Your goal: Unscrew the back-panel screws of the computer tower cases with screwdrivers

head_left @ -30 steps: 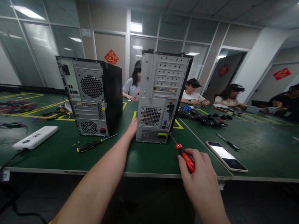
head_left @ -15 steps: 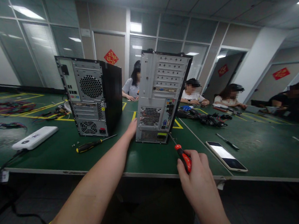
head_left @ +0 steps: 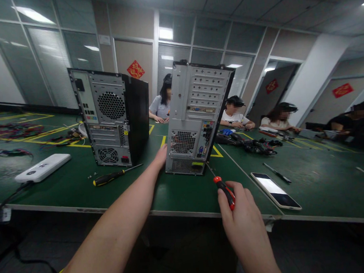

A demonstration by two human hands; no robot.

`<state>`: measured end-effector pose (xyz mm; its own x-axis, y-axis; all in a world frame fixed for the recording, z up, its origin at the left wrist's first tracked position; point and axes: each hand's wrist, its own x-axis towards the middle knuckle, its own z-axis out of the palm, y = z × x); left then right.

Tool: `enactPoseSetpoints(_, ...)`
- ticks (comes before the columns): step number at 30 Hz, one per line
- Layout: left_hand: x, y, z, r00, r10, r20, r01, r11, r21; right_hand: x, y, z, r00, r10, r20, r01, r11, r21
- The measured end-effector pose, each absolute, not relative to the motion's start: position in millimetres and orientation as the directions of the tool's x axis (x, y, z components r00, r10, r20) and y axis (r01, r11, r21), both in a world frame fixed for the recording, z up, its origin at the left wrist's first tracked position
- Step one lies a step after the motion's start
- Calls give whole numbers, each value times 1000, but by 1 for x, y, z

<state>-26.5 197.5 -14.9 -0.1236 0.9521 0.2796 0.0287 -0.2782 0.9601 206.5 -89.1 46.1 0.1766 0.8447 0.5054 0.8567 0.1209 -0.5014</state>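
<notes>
Along the desk's (head_left: 187, 199) front edge, a white power bank (head_left: 43, 168) is lying at the left, then a first tower (head_left: 108, 117) is standing behind a yellow-black screwdriver (head_left: 109, 177). The left hand (head_left: 161, 155) is resting beside the second tower (head_left: 196, 118), which is standing near mid-edge and hiding the fingers (their grip I cannot tell). The right hand (head_left: 241, 203) is clamping a red-black screwdriver (head_left: 219, 183), its tip pointing at that tower's lower right corner; a phone (head_left: 275, 191) is lying farther right. Gold characters on the red diamond sign (head_left: 136, 69) are showing too small to read.
</notes>
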Motion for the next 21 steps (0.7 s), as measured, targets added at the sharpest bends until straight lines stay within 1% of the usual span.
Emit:
enactPoseSetpoints(4, -26, 198, -15, -118, 964, 239, 30, -237, 971, 207, -88, 45, 184, 838, 513, 857, 119, -501)
enactPoseSetpoints(13, -27, 194, -12, -111, 963, 247, 43, -244, 969, 208, -90, 46, 161, 792, 589, 877, 159, -454)
enactPoseSetpoints(16, -27, 196, -12, -113, 965, 235, 54, -230, 972, 208, -89, 44, 164, 797, 581, 878, 151, -455)
enactPoseSetpoints(21, -26, 201, -14, -127, 957, 262, 71, -255, 964, 207, -90, 44, 149, 819, 554, 888, 136, -439)
